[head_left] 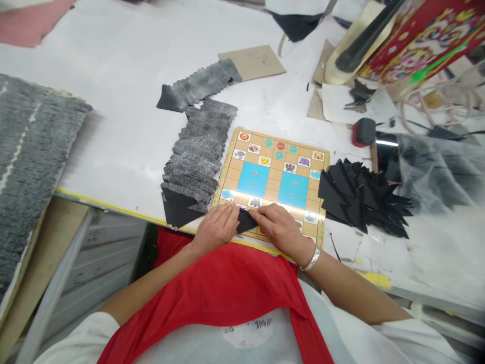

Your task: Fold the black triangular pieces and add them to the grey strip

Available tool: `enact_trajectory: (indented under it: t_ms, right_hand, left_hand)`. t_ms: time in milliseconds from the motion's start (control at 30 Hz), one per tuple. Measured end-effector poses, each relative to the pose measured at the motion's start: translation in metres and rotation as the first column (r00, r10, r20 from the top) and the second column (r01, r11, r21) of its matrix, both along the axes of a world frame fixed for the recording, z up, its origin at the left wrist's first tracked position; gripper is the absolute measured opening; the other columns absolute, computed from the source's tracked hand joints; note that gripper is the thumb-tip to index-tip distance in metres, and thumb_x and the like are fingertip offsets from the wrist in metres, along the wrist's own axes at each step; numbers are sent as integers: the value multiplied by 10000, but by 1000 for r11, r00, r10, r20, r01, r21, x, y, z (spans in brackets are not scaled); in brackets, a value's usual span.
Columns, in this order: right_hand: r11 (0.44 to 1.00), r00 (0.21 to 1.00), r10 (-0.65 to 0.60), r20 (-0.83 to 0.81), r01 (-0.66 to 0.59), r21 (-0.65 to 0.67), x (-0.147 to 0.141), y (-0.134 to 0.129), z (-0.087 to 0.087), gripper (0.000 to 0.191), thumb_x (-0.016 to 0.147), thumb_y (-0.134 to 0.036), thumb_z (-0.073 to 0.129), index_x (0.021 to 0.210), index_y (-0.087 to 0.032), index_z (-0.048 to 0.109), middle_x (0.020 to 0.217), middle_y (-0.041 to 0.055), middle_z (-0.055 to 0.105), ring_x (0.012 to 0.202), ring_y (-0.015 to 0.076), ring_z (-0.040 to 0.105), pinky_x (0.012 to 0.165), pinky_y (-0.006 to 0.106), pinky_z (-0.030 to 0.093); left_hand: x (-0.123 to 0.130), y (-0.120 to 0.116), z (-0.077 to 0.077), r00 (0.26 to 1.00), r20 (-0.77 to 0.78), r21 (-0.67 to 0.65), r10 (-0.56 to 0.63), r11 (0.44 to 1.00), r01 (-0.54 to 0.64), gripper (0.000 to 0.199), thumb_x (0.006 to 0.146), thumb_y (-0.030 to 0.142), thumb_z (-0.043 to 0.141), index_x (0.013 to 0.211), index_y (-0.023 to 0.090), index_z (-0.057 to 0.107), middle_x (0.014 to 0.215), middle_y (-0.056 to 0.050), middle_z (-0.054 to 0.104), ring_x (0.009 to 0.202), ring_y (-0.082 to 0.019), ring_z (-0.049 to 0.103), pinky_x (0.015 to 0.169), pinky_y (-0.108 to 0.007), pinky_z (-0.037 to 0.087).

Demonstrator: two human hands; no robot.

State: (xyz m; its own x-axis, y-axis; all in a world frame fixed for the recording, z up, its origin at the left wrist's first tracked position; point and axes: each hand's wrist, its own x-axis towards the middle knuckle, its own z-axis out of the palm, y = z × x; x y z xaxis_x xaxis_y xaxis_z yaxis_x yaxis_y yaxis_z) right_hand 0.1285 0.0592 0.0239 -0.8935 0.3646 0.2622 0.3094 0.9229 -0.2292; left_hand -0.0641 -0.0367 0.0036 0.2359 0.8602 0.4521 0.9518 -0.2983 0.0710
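A small black piece [246,221] lies on the colourful game board [273,184] near its front edge. My left hand [217,225] has its fingers pressed together on the piece's left end. On its right end, my right hand [278,227] pinches it between thumb and fingers. Left of the board, overlapping grey-black pieces [202,146] form a long row, with plain black ones at the near end. A pile of black pointed pieces [361,197] sits to the right of the board.
Thick grey textured material [30,167] hangs over the table's left side. Behind the row lies a beige card [257,63]. At the back right stand a red patterned box [424,45] and a dark-handled tool. Clear plastic [443,167] and a red-black object [364,132] are at the right.
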Motion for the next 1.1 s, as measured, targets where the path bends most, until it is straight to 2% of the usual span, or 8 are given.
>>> enact_trajectory:
  t_ms: [300, 467, 600, 667, 733, 800, 967, 1100]
  right_hand:
    - [998, 997, 27, 79, -31, 51, 17, -4, 3, 282, 935, -186, 411, 1144, -101, 579, 965, 106, 622, 842, 193, 491, 728, 324, 404]
    - [996, 993, 44, 113, -52, 67, 22, -3, 4, 269, 929, -189, 430, 1140, -102, 573, 956, 104, 618, 830, 193, 480, 703, 319, 400]
    - [996, 993, 45, 111, -54, 73, 27, -4, 5, 266, 926, -185, 433, 1137, -98, 570, 952, 108, 614, 827, 192, 477, 702, 325, 396]
    - [996, 994, 39, 105, -47, 79, 29, -5, 5, 263, 927, -181, 429, 1131, -97, 572, 951, 107, 613, 826, 192, 475, 707, 325, 394]
    - [995, 994, 35, 107, -44, 88, 30, -5, 5, 261, 928, -180, 425, 1126, -97, 574, 948, 104, 612, 822, 192, 471, 709, 324, 392]
    - [994, 993, 32, 115, -44, 100, 30, -6, 5, 261, 929, -179, 420, 1122, -97, 576, 944, 102, 609, 816, 193, 466, 703, 325, 386]
    - [993, 987, 38, 159, -56, 108, 29, -8, 6, 269, 932, -177, 407, 1129, -92, 569, 907, 105, 603, 813, 195, 466, 684, 334, 367]
    - [995, 992, 18, 127, -31, 93, 33, -9, 3, 265, 936, -178, 401, 1117, -111, 581, 926, 106, 615, 820, 188, 476, 696, 333, 361]
  left_hand:
    - [8, 1, 6, 993, -113, 10, 27, 1000, -27, 396, 888, 393, 481, 1186, 150, 578, 1064, -99, 678, 978, -230, 623, 869, -359, 406]
    - [6, 0, 5, 989, -148, 41, 16, 999, -10, 375, 880, 410, 502, 1120, 145, 615, 1047, -92, 688, 959, -225, 632, 874, -359, 389]
    - [8, 1, 6, 989, -142, 39, 33, 999, -28, 367, 882, 411, 497, 1110, 149, 617, 1052, -95, 689, 967, -226, 632, 937, -382, 358]
    - [10, 1, 7, 988, -148, 42, 37, 999, -31, 377, 883, 407, 492, 1131, 148, 605, 1118, -105, 666, 1030, -249, 610, 1007, -426, 307]
    - [13, 1, 7, 988, -150, 32, 24, 999, -19, 383, 893, 373, 473, 1172, 133, 577, 1213, -121, 615, 1120, -268, 564, 1066, -465, 244]
    - [17, 1, 5, 990, -142, 1, -4, 1000, 4, 392, 907, 310, 437, 1228, 107, 532, 1271, -144, 569, 1173, -259, 530, 1090, -457, 232]
    - [29, 1, -5, 993, -89, -51, -81, 996, 77, 417, 896, 143, 378, 1303, 92, 459, 1301, -149, 542, 1210, -220, 506, 1067, -368, 324]
    - [33, 0, -10, 994, 8, -81, -106, 991, 106, 421, 899, 123, 353, 1304, 112, 466, 1263, -137, 577, 1241, -228, 476, 1048, -361, 362]
